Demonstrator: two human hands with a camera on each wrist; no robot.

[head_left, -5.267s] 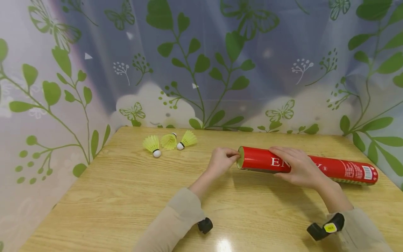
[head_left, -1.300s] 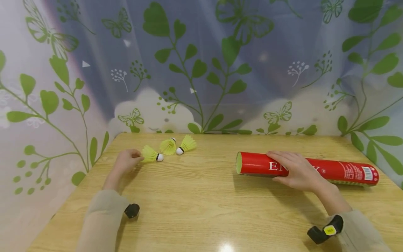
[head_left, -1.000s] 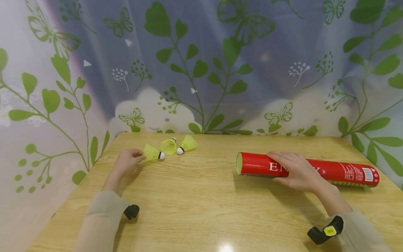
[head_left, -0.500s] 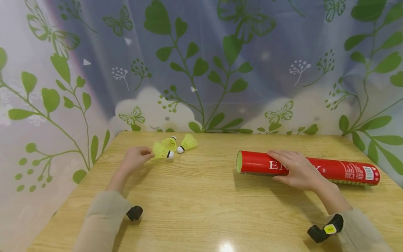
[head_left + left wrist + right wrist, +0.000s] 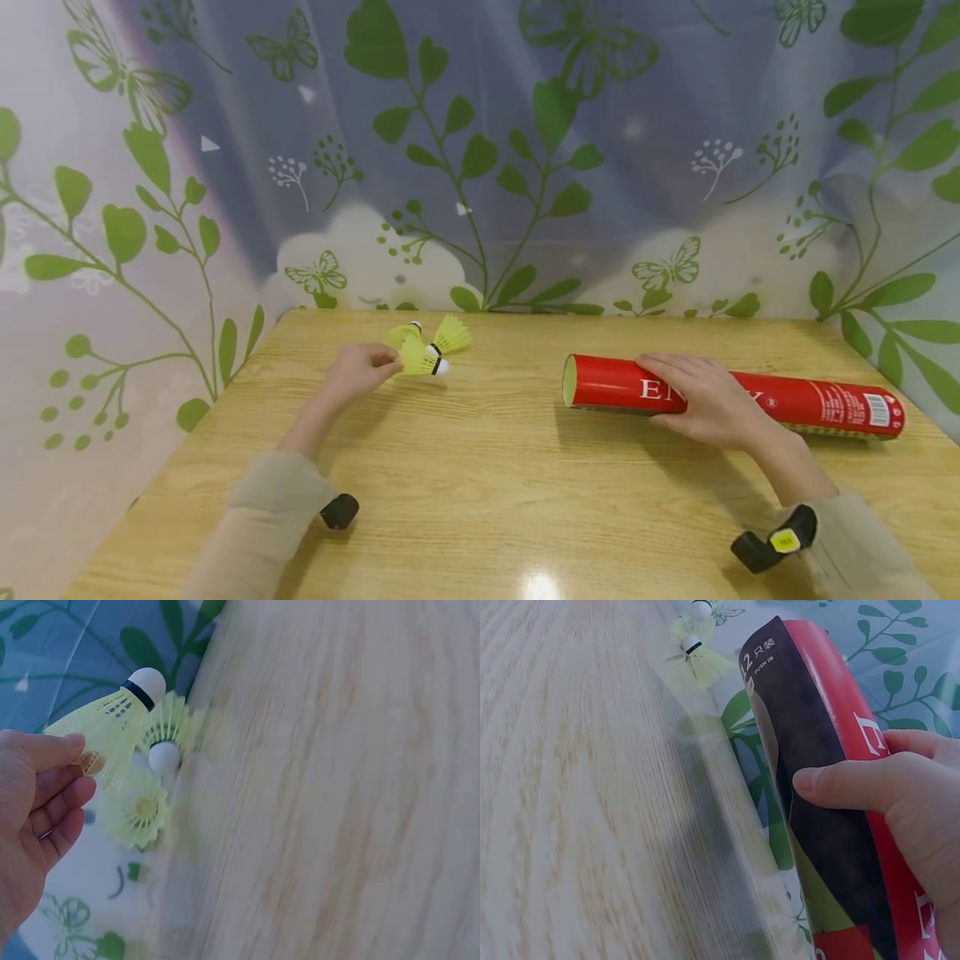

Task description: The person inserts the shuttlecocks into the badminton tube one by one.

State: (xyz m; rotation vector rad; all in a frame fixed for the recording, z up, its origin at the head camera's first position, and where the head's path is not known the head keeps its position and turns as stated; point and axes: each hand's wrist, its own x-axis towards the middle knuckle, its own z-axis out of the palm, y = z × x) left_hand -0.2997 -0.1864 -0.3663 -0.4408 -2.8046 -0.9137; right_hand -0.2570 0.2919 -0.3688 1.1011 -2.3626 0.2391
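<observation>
My left hand [image 5: 358, 372] pinches a yellow shuttlecock [image 5: 105, 729] by its skirt edge, thumb outside and a fingertip showing through the mesh. In the head view its white cork points right and it overlaps two other shuttlecocks. One of these, a shuttlecock [image 5: 452, 333], lies with its skirt to the back right; the other shuttlecock [image 5: 139, 810] turns its skirt opening towards the left wrist camera. On the right, my right hand [image 5: 705, 400] grips a red cardboard tube [image 5: 817, 403] around its middle. The tube lies sideways, its round left end [image 5: 571, 381] facing the shuttlecocks.
A pale wooden table [image 5: 480, 483] carries everything. Behind it hangs a curtain [image 5: 495, 150] printed with green leaves and butterflies, meeting the table's back edge. Black wrist cameras sit at both sleeves.
Earlier the left hand was at the tube's left end, then it moved to the leftmost shuttlecock. Over the last second it has carried that shuttlecock rightwards. The right hand and tube stay put.
</observation>
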